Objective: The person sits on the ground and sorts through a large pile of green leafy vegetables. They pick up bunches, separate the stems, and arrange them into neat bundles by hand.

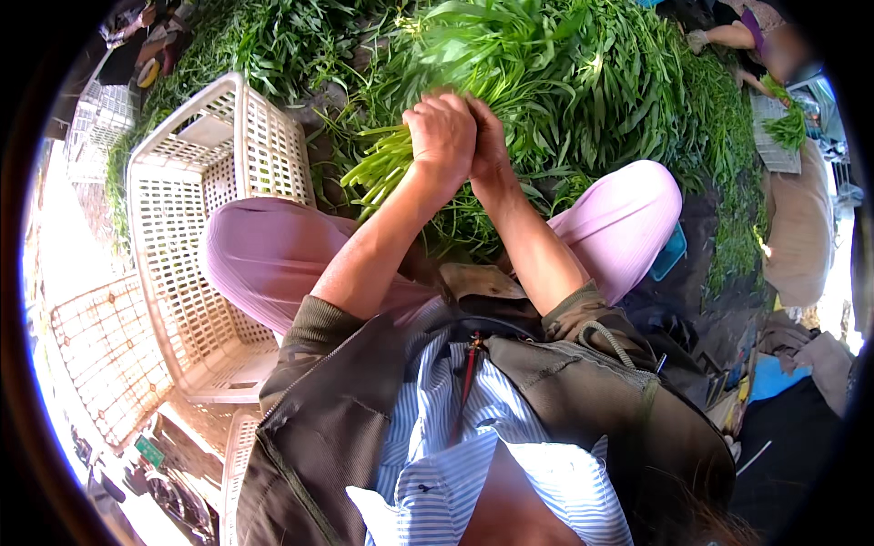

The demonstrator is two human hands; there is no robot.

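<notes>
My left hand is closed round a bunch of leafy green stems, whose pale cut ends stick out to the left. Right beside it, my right hand is curled against the same bunch, its fingers partly hidden behind the left hand. The leaves of the bunch run up and away, blurred, and merge with a large heap of long-leaved greens on the ground. More loose stems lie below my hands, between my knees.
A white plastic crate with perforated walls stands by my left knee. Another crate is lower left. A blue container sits by my right knee. At the upper right a person holds a bunch of greens; another person is at the upper left.
</notes>
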